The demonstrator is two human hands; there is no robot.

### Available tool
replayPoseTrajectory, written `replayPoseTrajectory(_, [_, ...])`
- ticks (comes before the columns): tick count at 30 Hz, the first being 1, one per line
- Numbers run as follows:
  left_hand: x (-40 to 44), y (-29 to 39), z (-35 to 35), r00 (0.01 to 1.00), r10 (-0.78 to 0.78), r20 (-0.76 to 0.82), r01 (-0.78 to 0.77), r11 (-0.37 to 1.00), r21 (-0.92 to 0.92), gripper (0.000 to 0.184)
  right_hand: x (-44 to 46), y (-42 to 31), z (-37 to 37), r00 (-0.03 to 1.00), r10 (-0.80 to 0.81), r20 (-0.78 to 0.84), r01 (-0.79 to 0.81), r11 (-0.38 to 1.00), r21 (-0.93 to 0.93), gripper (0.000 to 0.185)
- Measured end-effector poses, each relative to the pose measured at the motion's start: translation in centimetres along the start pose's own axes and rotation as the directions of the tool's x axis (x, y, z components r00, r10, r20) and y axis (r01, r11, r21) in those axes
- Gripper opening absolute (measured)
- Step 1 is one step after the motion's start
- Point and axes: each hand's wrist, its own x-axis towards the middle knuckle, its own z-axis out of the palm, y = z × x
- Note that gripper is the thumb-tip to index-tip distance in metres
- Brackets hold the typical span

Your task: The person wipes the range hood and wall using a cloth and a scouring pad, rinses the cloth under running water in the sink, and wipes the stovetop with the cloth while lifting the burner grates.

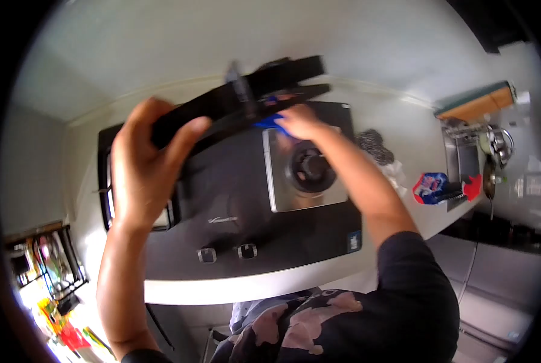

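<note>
My left hand point(146, 160) is closed on one end of a black stove grate point(240, 94), held up tilted over the hob. The grate is smeared by motion and seen nearly edge-on. My right hand point(298, 121) reaches behind it and presses a blue cloth point(270, 121) near the back edge of a steel burner plate point(279, 196); some of its fingers are hidden by the grate. A round black burner point(311, 169) sits on that plate. Below lies the black hob top point(213, 199) with two square knobs point(247, 251) point(207, 255) at its front.
A second steel-edged burner area point(107, 187) is partly behind my left arm. Right of the hob are a dark mesh scourer-like bundle point(373, 145), a blue and red pouch point(430, 187) and a sink point(467, 154). A rack point(47, 257) stands at the far left.
</note>
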Motion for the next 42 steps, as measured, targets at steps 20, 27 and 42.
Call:
replayPoseTrajectory(20, [-1.5,3.8,5.1,0.994,-0.046,-0.099,0.045,0.999,-0.006,0.024,-17.6,19.6,1.5,0.672,0.356,-0.65,-0.32,0.93,0.18,0.044])
replayPoseTrajectory(27, [-2.1,4.5,5.5,0.995,-0.034,-0.092,0.041,0.996,0.077,0.024,-8.6,10.7,2.6,0.709,0.251,-0.66,-0.343,0.939,-0.012,0.038])
replayPoseTrajectory(42, [-2.1,4.7,4.5,1.0,-0.006,-0.03,0.01,0.991,0.137,0.028,-9.6,9.8,2.6,0.733,0.231,-0.64,-0.299,0.954,0.003,0.03])
